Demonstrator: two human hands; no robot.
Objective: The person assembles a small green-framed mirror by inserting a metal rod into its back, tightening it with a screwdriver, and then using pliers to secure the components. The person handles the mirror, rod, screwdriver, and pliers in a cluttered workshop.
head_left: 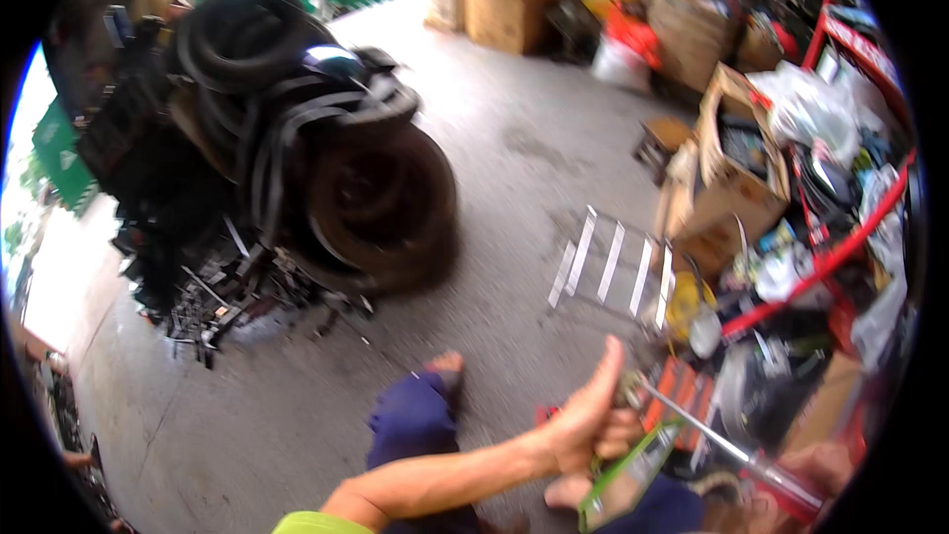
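Observation:
My left hand (pixel 591 427) reaches in from the lower edge, its thumb raised and fingers curled. Right beside those fingers is a small, dull brass-coloured round part (pixel 630 391); whether they grip it is hard to see. Below the hand, a flat green-edged piece (pixel 633 480) slants over my lap. At the lower right, blurred by motion, my right hand (pixel 828 463) is closed on the red handle of a long screwdriver (pixel 707 432). Its thin metal shaft points up and left, with the tip near the brass-coloured part.
Old tyres (pixel 381 203) and dark scrap form a pile at the left. A white-slatted rack (pixel 613 267) lies on the grey floor (pixel 514 178). Along the right are an open cardboard box (pixel 707 203), plastic bags (pixel 816 109) and a red metal frame (pixel 825 277). My bare foot (pixel 447 364) rests ahead.

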